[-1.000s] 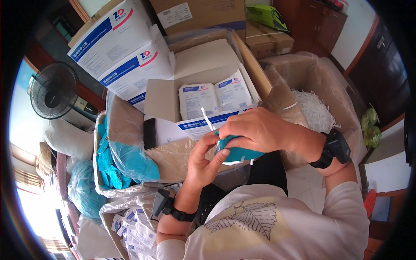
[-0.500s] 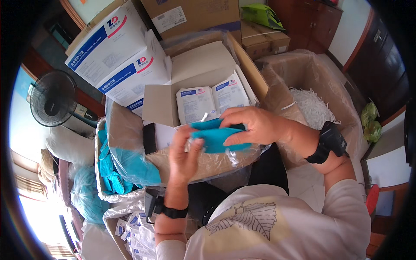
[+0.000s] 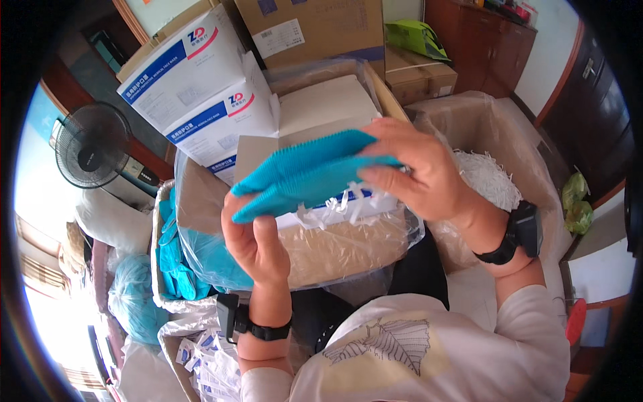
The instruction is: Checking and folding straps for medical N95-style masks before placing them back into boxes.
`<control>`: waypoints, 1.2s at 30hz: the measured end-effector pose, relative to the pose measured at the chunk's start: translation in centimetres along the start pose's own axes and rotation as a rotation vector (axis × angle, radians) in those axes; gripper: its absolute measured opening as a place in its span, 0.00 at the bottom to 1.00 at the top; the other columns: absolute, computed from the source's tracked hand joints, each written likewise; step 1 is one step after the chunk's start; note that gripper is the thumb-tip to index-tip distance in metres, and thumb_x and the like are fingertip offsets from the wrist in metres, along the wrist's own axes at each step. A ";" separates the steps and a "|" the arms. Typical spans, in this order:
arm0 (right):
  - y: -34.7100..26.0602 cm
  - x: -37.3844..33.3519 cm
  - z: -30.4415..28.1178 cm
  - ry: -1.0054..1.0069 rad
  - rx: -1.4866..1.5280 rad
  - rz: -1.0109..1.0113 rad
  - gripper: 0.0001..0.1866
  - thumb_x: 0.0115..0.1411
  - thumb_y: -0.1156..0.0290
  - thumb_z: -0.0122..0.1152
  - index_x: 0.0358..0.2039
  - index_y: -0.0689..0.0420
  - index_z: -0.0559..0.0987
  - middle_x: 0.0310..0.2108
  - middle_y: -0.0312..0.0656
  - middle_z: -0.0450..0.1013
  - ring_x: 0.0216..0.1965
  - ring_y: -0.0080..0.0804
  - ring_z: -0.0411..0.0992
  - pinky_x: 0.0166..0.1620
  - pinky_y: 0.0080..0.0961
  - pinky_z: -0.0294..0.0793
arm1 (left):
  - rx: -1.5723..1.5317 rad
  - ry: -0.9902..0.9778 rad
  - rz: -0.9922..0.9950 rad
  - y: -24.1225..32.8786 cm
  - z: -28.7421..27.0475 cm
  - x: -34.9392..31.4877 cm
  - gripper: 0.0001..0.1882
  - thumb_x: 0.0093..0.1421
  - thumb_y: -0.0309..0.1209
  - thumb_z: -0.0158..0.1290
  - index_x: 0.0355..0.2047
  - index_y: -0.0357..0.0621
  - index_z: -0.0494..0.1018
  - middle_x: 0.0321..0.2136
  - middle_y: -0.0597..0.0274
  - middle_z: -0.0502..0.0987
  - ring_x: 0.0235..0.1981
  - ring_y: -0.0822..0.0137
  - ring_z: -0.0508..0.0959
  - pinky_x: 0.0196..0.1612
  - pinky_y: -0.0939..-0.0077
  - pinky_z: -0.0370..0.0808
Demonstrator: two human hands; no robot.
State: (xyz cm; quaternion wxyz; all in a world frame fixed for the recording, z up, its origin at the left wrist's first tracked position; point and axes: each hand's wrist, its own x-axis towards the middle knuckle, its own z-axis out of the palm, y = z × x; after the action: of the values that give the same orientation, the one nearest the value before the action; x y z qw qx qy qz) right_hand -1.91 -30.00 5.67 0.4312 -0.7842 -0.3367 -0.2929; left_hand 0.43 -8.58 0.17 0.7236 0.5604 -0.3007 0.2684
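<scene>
Between my hands is a teal face mask [image 3: 308, 175], folded flat into two long layers that stand apart along the middle, with white ear loops dangling below. I cannot tell whether it is one mask or a small stack. My left hand [image 3: 258, 241] pinches its left end between thumb and fingers. At the other end, my right hand [image 3: 418, 167] grips it with the thumb beneath and fingers on top. Behind the mask an open white carton [image 3: 328, 104] is mostly covered; the packets in it are hidden now.
White printed boxes [image 3: 191, 63] are stacked at the back left beside a black fan [image 3: 90, 147]. Teal masks fill a lined bin [image 3: 177, 268] on the left. Small packets [image 3: 211, 365] lie in a lower-left container. A plastic-lined carton [image 3: 536, 161] at right holds white strips [image 3: 492, 181].
The teal mask has been raised and spread wider, and it now covers the packets in the carton. My left hand has moved left, my right hand slightly right and up. The view has shifted a little.
</scene>
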 end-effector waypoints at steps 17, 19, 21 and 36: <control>0.6 -0.6 -1.0 -0.022 0.173 0.470 0.13 0.56 0.66 0.54 0.29 0.65 0.72 0.24 0.44 0.68 0.28 0.32 0.68 0.31 0.24 0.67 | 0.399 -1.003 -0.673 -1.0 -3.5 -6.6 0.11 0.57 0.32 0.48 0.38 0.39 0.72 0.34 0.60 0.75 0.37 0.63 0.74 0.41 0.75 0.69; 1.9 -1.0 -0.7 -0.031 -0.018 0.295 0.11 0.55 0.68 0.55 0.27 0.65 0.71 0.23 0.42 0.67 0.25 0.30 0.67 0.28 0.23 0.65 | 0.887 -1.251 -0.285 1.4 -4.4 -5.7 0.11 0.55 0.31 0.50 0.36 0.40 0.73 0.36 0.57 0.75 0.37 0.60 0.75 0.42 0.75 0.69; 2.8 -1.8 -0.3 -0.070 -0.148 0.216 0.10 0.54 0.68 0.55 0.25 0.64 0.71 0.22 0.44 0.67 0.24 0.36 0.66 0.29 0.27 0.65 | 0.734 -0.916 -0.290 3.3 -3.4 -3.3 0.12 0.53 0.32 0.52 0.36 0.40 0.73 0.38 0.53 0.73 0.39 0.56 0.74 0.43 0.73 0.69; 3.1 -5.0 4.2 -0.451 0.267 0.368 0.13 0.51 0.68 0.53 0.35 0.62 0.70 0.32 0.51 0.71 0.35 0.42 0.71 0.37 0.34 0.68 | 0.794 -0.694 -0.194 -1.0 3.9 -0.8 0.19 0.57 0.46 0.44 0.39 0.46 0.71 0.28 0.56 0.74 0.29 0.53 0.75 0.29 0.65 0.71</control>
State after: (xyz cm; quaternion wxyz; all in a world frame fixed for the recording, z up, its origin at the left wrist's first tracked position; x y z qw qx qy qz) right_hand -1.86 -28.95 -1.49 0.4905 -0.8136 -0.3117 0.0179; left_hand 0.09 -12.63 -0.27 0.3357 0.8718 -0.3445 0.0923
